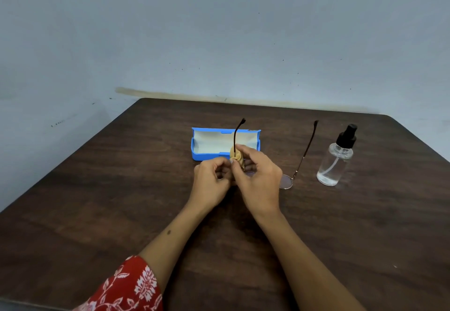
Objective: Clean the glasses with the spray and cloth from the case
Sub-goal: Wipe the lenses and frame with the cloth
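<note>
The left hand pinches the glasses frame above the table, near the open case. The right hand clamps the soft cloth around one lens. The thin frame is likely fragile: grip the rim; the spray stands rightmost.

One glasses, one cloth, one case, one spray bottle, two hands.

Dim, even light; soft focus, wide-angle bending at edges.
</note>
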A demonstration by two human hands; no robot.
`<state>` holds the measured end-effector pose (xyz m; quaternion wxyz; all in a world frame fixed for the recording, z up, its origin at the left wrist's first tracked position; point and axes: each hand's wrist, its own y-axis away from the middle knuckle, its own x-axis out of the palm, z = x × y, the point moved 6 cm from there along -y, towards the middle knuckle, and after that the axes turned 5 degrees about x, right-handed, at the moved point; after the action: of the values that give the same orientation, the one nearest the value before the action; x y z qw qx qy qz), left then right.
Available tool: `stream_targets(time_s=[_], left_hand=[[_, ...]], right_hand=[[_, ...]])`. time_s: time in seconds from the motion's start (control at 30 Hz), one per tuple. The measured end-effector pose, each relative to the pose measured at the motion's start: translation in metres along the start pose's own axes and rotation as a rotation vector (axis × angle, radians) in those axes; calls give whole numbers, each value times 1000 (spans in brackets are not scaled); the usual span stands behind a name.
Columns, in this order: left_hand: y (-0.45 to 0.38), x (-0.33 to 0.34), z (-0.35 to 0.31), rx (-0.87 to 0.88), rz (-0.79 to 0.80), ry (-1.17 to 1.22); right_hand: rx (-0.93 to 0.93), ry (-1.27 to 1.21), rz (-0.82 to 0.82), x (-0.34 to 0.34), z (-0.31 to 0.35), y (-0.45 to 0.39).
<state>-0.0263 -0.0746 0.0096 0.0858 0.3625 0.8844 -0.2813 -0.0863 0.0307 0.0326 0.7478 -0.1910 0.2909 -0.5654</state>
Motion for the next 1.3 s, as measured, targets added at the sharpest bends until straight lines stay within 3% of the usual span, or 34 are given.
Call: stream_targets(time_s=[0.17, 0.4, 0.63, 0.83, 1.3], left_hand=[[0, 1, -2, -16, 9, 23], [-1, -1, 3, -18, -8, -26], [0, 0, -1, -48, 17, 31], [1, -3, -3, -21, 5, 11], [0, -3, -2, -47, 15, 24]], right_hand=[[-62, 4, -49, -3, 10, -1], [89, 8, 64, 4, -2, -3], [106, -34, 33, 5, 11, -16], [193, 21, 111, 8, 0, -8], [186, 42, 107, 8, 4, -13]])
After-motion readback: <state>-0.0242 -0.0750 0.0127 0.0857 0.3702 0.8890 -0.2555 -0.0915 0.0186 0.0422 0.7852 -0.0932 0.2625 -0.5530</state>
